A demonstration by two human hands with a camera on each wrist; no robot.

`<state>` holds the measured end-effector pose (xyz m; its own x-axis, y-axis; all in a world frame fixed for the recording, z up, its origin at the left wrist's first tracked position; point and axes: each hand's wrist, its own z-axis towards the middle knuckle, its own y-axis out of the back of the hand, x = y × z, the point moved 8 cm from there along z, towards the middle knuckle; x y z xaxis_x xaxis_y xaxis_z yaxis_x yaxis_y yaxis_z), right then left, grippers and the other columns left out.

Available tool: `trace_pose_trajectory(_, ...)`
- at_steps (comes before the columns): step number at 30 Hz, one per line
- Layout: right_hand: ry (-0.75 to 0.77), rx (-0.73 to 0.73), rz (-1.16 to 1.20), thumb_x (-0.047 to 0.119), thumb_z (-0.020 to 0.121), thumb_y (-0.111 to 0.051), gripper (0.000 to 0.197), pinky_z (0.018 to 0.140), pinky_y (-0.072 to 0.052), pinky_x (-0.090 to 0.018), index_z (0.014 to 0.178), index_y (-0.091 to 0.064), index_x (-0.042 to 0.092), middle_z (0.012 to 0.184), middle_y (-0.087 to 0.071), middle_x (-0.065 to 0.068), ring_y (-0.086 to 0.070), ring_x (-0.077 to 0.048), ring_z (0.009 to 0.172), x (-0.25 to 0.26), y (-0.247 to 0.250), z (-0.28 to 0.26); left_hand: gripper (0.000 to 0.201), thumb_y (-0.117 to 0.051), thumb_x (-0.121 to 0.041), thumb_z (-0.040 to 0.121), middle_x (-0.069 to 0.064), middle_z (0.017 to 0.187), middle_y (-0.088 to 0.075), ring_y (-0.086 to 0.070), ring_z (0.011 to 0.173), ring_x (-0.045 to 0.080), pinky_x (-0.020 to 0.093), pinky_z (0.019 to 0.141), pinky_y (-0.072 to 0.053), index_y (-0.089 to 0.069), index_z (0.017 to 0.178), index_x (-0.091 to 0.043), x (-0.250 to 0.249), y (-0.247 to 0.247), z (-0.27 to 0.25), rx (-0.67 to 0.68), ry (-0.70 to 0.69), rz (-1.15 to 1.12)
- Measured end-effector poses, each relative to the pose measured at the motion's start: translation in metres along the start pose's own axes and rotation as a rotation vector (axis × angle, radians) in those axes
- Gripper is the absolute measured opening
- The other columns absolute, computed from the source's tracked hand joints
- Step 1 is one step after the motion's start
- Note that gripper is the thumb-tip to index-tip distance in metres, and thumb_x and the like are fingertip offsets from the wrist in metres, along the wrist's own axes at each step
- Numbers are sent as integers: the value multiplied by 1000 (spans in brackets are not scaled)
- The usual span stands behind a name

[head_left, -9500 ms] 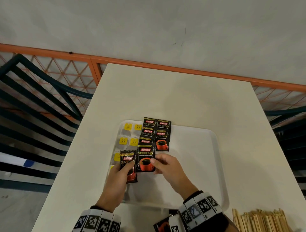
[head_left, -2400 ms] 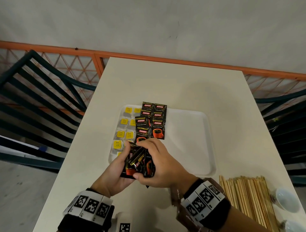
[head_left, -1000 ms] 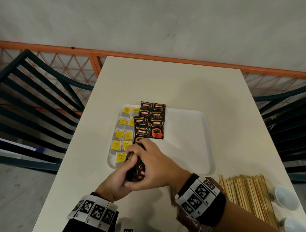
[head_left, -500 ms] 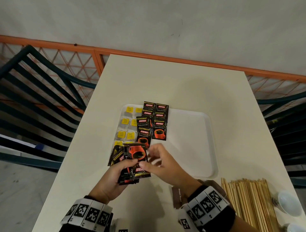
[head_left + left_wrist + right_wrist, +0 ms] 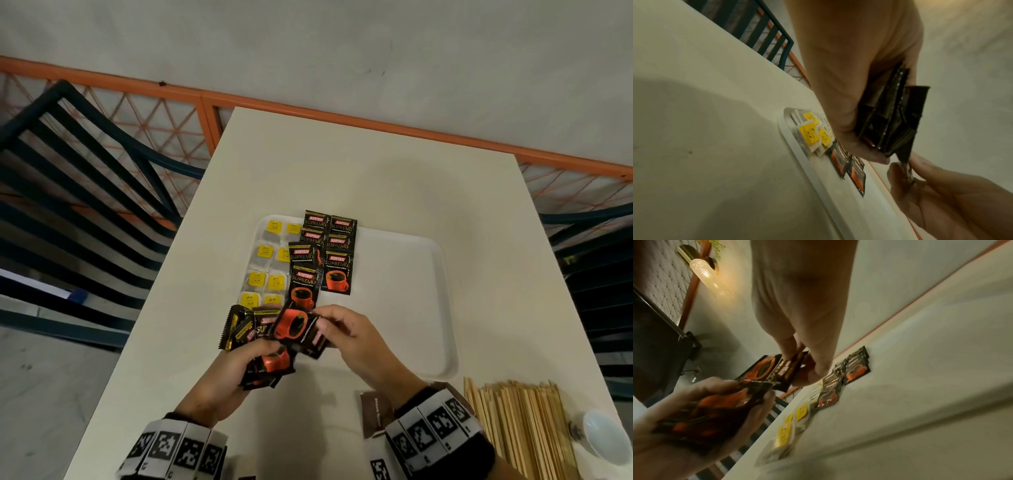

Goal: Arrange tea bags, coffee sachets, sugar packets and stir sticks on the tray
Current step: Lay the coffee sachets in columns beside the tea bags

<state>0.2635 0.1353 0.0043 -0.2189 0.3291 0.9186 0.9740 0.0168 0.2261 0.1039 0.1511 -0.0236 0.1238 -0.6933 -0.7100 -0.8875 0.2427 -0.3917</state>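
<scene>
Since half a second ago the right hand (image 5: 356, 337) has drawn one sachet (image 5: 297, 328) rightward off the fan that the left hand (image 5: 222, 383) grips, pinching it, probably to lay it on the tray (image 5: 442, 308) just beyond the fingertips, extending the coffee rows.

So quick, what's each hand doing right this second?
Left hand: closed round a fanned bunch of coffee sachets.
Right hand: fingers pinching a single coffee sachet, drawn from that bunch.
</scene>
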Motion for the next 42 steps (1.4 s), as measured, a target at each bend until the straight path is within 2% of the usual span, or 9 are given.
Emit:
trace_pose_trajectory(5,145,205,-432,16,94,-51,27,81,-37,-9,117,-63,23,94,-49,16,-49,1,91,27,3,5,57,-86,-30,45,12,97,-73,-70,84,23,32,63,-53,-69,99,-21,-12,6,1,19,-43,42)
trace_pose_trajectory(7,181,238,-408,16,91,-56,26,83,-39,-9,115,-63,25,102,-58,14,-53,1,96,35,-1,6,61,-88,-31,35,11,96,-74,-70,89,25,34,70,-54,-71,94,-22,-13,-2,2,64,-29,109)
trace_pose_trajectory(10,175,108,-178,16,84,-67,28,82,-47,-15,105,-55,30,95,-65,6,-62,-7,93,41,-1,10,63,-79,-14,52,11,106,-71,-67,100,28,42,81,-54,-61,112,-22,-13,-17,-1,144,-36,102)
trace_pose_trajectory(14,-12,-125,272,16,81,-71,37,79,-56,-28,101,-44,33,98,-64,-2,-66,-17,92,19,2,6,58,-66,-3,62,13,100,-73,-70,90,27,33,67,-57,-57,119,-7,-8,-13,4,57,-59,-13)
trace_pose_trajectory(19,-359,85,401,19,85,-65,14,63,-51,-22,96,-56,14,82,-66,-2,-64,-11,69,-21,-25,-15,58,-71,0,64,10,89,-73,-70,74,21,25,53,-53,-56,119,-8,-5,0,8,-52,-89,-46)
trace_pose_trajectory(25,-297,-21,440,5,87,-61,8,60,-52,-22,81,-63,10,70,-68,0,-65,-13,64,-28,-7,-5,56,-75,-7,67,15,112,-69,-63,107,32,50,98,-45,-58,119,-15,10,-3,8,-60,-27,-56)
trace_pose_trajectory(31,-326,-468,340,0,85,-63,8,50,-50,-16,80,-61,7,66,-63,-5,-57,-12,54,-58,50,9,24,-55,-2,81,14,91,-74,-70,92,24,28,70,-58,-63,103,-5,11,5,10,-70,-9,-85)
trace_pose_trajectory(38,-323,-543,117,10,83,-67,11,55,-45,-19,91,-59,9,78,-65,-5,-59,-12,62,-68,59,28,36,-63,-11,65,13,92,-74,-70,86,23,28,62,-54,-64,100,-10,12,4,6,-44,-17,-49)
trace_pose_trajectory(42,-270,-582,-9,14,80,-71,19,58,-50,-22,76,-54,17,78,-65,-9,-59,-16,64,-64,61,31,27,-66,-1,72,13,86,-74,-72,78,22,27,57,-55,-66,98,-9,14,0,6,-21,-18,-43)
